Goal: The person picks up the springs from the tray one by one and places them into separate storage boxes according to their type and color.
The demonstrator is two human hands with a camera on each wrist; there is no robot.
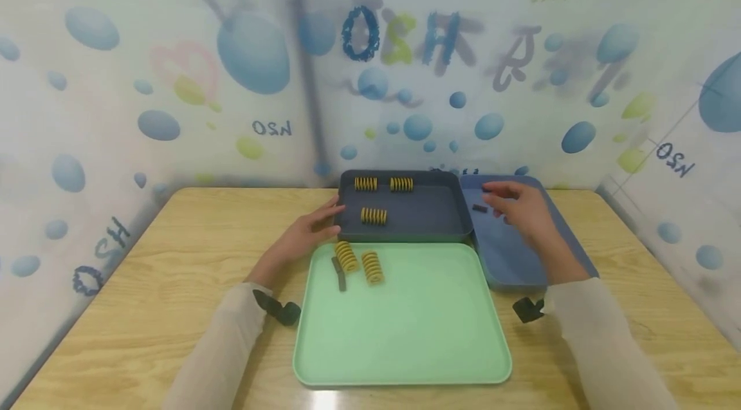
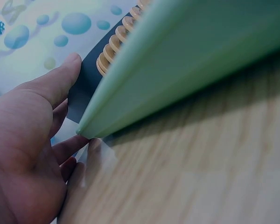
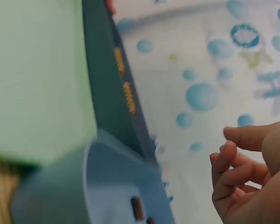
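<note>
My left hand [image 1: 321, 218] rests with relaxed fingers against the left side of a dark grey tray [image 1: 440, 220], at the green tray's [image 1: 405, 326] far left corner. In the left wrist view, this hand [image 2: 46, 126] holds nothing and its thumb lies along the dark tray [image 2: 84, 88]. The dark tray carries three yellow springs [image 1: 374, 215]. Two more springs [image 1: 346, 255] and a dark bar [image 1: 339, 273] lie on the green tray. My right hand [image 1: 512, 203] hovers, loosely curled and empty, over a blue tray [image 1: 506, 255] with a small dark piece [image 1: 479, 208] on it.
The three trays sit together on a wooden table [image 1: 173, 268]. Bubble-patterned walls [image 1: 173, 75] close it in at the back and on both sides. Bare wood shows to the left and to the right of the trays.
</note>
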